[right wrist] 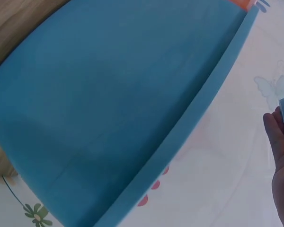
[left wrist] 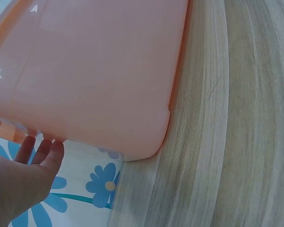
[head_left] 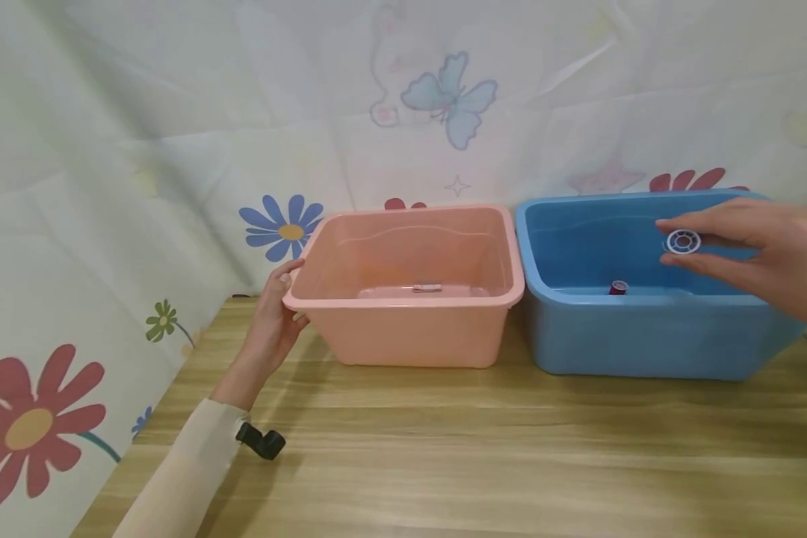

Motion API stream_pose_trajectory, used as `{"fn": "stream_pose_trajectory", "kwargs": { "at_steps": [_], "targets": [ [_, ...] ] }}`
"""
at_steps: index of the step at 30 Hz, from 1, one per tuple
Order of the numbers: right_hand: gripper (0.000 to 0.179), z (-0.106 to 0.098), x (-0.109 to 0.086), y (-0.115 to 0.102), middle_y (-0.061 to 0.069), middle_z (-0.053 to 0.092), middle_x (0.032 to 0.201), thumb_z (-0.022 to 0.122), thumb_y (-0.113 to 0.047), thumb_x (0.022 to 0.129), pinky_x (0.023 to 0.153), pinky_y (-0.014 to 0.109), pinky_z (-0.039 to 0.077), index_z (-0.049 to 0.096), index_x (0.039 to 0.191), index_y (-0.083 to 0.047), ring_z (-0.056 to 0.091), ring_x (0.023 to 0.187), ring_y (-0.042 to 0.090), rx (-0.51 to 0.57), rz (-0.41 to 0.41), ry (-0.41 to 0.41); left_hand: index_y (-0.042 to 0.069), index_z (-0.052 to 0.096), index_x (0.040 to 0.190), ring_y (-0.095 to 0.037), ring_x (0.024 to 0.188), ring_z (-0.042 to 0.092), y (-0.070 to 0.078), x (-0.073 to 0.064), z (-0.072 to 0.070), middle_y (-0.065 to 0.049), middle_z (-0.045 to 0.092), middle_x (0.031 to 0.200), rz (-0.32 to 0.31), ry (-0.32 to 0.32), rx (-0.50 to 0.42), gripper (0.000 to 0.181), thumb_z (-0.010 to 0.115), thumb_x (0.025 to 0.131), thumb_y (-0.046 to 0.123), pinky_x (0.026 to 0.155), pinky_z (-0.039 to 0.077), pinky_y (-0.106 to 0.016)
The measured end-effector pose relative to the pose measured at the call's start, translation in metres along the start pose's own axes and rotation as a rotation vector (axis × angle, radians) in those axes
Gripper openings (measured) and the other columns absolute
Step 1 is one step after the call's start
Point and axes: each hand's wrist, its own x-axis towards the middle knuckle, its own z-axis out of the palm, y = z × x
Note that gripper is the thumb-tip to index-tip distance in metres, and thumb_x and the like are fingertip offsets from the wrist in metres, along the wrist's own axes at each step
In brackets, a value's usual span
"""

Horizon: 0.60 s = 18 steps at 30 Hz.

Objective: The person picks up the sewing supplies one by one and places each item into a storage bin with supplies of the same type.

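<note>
My left hand (head_left: 267, 317) grips the left rim of a pink plastic bin (head_left: 410, 332). In the left wrist view its fingertips (left wrist: 56, 149) meet the bin's side just below the rim. Over the right part of a blue plastic bin (head_left: 645, 336), my right hand (head_left: 763, 246) pinches a small thread spool (head_left: 684, 241) between thumb and fingers. The spool's round, spoked white end faces the head camera, while the right wrist view shows a light blue side. A dark red spool (head_left: 618, 288) lies inside the blue bin. Inside the pink one is a small pink-and-white piece (head_left: 427, 288).
Both bins stand side by side at the back of a wood-grain table (head_left: 444, 448). Behind them hangs a pale curtain (head_left: 276, 97) printed with flowers and a butterfly. A black strap mount (head_left: 261, 441) sits on the left wrist.
</note>
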Motion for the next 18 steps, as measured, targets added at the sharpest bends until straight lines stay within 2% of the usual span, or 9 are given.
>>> {"fn": "stream_pose_trajectory", "kwargs": {
  "at_steps": [2,3,6,7,9,10,13,16,18],
  "targets": [
    [0.051,0.0,0.002,0.003,0.012,0.075,0.109,0.084,-0.028,0.078,0.069,-0.001,0.039,0.073,0.124,-0.01,0.058,0.102,-0.001,-0.009,-0.055,0.008,0.024,0.045,0.144,-0.016,0.113,0.053,-0.001,-0.001,-0.001,-0.004,0.05,0.132,0.001,0.003,-0.004,0.036,0.041,0.11,0.034,0.087,0.054,-0.029],
    [0.05,-0.001,0.003,0.004,0.012,0.074,0.11,0.076,-0.039,0.085,0.075,-0.001,0.039,0.072,0.125,-0.01,0.061,0.103,0.008,-0.023,-0.079,0.007,0.024,0.045,0.144,-0.016,0.113,0.053,-0.002,-0.002,-0.002,-0.004,0.05,0.132,0.002,0.003,-0.004,0.036,0.041,0.11,0.034,0.087,0.054,-0.028],
    [0.071,0.0,0.006,0.007,0.016,0.072,0.114,0.042,-0.063,0.093,0.089,0.019,0.05,0.069,0.128,-0.008,0.062,0.105,0.031,-0.058,-0.134,0.004,0.024,0.045,0.145,-0.016,0.114,0.053,-0.003,-0.004,-0.003,-0.005,0.05,0.133,0.001,-0.001,-0.006,0.037,0.041,0.11,0.034,0.087,0.054,-0.028],
    [0.08,0.0,0.007,0.008,0.017,0.072,0.114,0.03,-0.067,0.091,0.089,0.03,0.051,0.068,0.129,-0.008,0.062,0.106,0.033,-0.068,-0.143,0.003,0.024,0.044,0.145,-0.016,0.114,0.053,-0.004,-0.004,-0.003,-0.005,0.049,0.134,0.001,-0.002,-0.006,0.037,0.041,0.11,0.034,0.087,0.054,-0.028],
    [0.084,0.001,0.009,0.009,0.019,0.071,0.114,0.023,-0.067,0.091,0.082,0.049,0.05,0.067,0.13,-0.007,0.062,0.106,0.035,-0.086,-0.144,-0.006,0.024,0.044,0.145,-0.016,0.114,0.053,-0.004,-0.004,-0.003,-0.005,0.049,0.133,-0.001,-0.003,-0.008,0.037,0.041,0.11,0.033,0.087,0.054,-0.028],
    [0.084,0.0,0.01,0.009,0.019,0.071,0.112,0.023,-0.067,0.09,0.076,0.053,0.049,0.066,0.13,-0.007,0.063,0.104,0.036,-0.093,-0.143,-0.011,0.024,0.044,0.145,-0.016,0.113,0.053,-0.004,-0.005,-0.003,-0.005,0.049,0.133,-0.001,-0.001,-0.006,0.037,0.041,0.11,0.033,0.087,0.054,-0.028],
    [0.086,-0.001,0.014,0.012,0.019,0.073,0.105,0.022,-0.068,0.091,0.069,0.049,0.053,0.067,0.129,-0.007,0.068,0.094,0.035,-0.107,-0.155,-0.01,0.023,0.044,0.146,-0.018,0.115,0.052,-0.003,-0.003,-0.003,-0.006,0.049,0.134,0.003,-0.006,-0.004,0.038,0.041,0.11,0.033,0.088,0.054,-0.028],
    [0.085,-0.003,0.02,0.016,0.018,0.074,0.096,0.025,-0.071,0.092,0.059,0.03,0.054,0.069,0.127,-0.007,0.07,0.08,0.033,-0.096,-0.176,0.013,0.023,0.044,0.147,-0.019,0.118,0.051,-0.001,-0.001,-0.002,-0.007,0.047,0.137,0.008,-0.013,0.001,0.038,0.042,0.11,0.034,0.089,0.054,-0.029],
    [0.069,-0.003,0.023,0.018,0.018,0.075,0.097,0.045,-0.065,0.095,0.056,0.024,0.051,0.069,0.129,-0.01,0.071,0.077,0.032,-0.085,-0.174,0.014,0.023,0.044,0.146,-0.02,0.118,0.05,0.0,0.0,-0.002,-0.007,0.047,0.137,0.01,-0.01,0.003,0.038,0.042,0.11,0.033,0.089,0.054,-0.029]
  ]
}}
